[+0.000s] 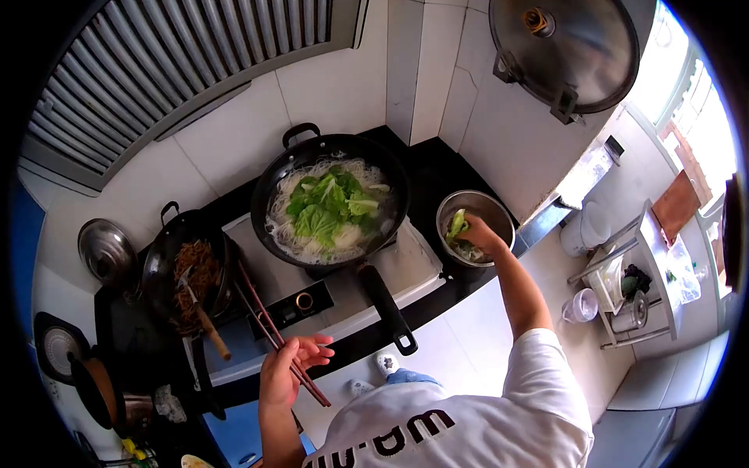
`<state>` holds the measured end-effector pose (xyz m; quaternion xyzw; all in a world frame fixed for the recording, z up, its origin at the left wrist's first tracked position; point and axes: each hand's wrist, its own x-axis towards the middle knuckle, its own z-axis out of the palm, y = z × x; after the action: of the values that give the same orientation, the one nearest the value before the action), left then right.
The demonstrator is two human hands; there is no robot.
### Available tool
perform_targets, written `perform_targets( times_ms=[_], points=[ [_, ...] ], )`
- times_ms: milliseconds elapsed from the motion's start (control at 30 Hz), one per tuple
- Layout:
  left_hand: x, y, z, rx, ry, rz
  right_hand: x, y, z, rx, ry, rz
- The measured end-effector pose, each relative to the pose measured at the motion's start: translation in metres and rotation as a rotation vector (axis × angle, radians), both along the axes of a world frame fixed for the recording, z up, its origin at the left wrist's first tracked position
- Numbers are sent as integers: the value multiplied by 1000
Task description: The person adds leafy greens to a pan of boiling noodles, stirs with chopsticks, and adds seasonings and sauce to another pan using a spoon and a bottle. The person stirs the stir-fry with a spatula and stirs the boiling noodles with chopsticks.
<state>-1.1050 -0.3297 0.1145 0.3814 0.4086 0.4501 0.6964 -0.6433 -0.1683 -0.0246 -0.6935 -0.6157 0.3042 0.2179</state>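
My left hand (287,370) holds a pair of long reddish-brown chopsticks (265,321) in front of the stove, its fingers partly curled round them. Inside a metal bowl (505,212) on the counter's right side, my right hand (477,234) grips some green leafy vegetable (456,225); more pale pieces lie beneath it. A black long-handled pan (260,183) stands on the stove, left of the bowl, with white noodles (285,234) in liquid and green leaves (328,204) on top.
A second black wok (156,257) at left holds browned food and a wooden-handled spatula (212,331). The black pan's handle (386,308) juts over the counter's front edge. A metal lid (105,251) leans at the left wall; a large lid (577,47) hangs upper right. A shelf rack (655,265) stands right.
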Motion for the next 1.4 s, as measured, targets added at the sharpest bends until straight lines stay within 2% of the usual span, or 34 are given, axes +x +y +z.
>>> perform_targets(
  times_ms=[67,100,233,467,600,700,767,867,933,1000,1067,1200,1267,1400],
  points=[
    [-1,0,0,12,-6,-7,8,-4,8,-37,324,-151],
    [-2,0,0,20,-3,-13,19,-1,-3,42,401,-108],
    [-3,1,-1,21,-28,-42,21,-9,24,95,554,-190],
    [-5,0,-3,33,-68,-67,17,-16,66,126,574,-148],
    [-10,-1,-7,48,-113,-86,18,-17,72,160,533,-138],
    [-14,-2,-7,45,-126,-89,8,-21,79,237,627,-221],
    [-17,-3,-7,35,-112,-75,8,-24,74,3,239,-289],
    [-23,-4,-6,44,-145,-86,7,-19,64,115,154,-207],
    [-26,-6,-4,34,-142,-72,2,4,77,166,113,-166],
    [-28,-6,-7,42,-144,-61,-27,24,116,341,354,-68],
    [-27,-7,-6,43,-144,-61,-83,35,166,443,461,62],
    [-23,-9,-5,47,-146,-28,-158,80,182,460,242,391],
    [-22,-11,-7,52,-151,-22,-183,104,150,721,-178,553],
    [-24,-14,-6,52,-142,26,-192,95,166,547,-227,591]
  ],
)
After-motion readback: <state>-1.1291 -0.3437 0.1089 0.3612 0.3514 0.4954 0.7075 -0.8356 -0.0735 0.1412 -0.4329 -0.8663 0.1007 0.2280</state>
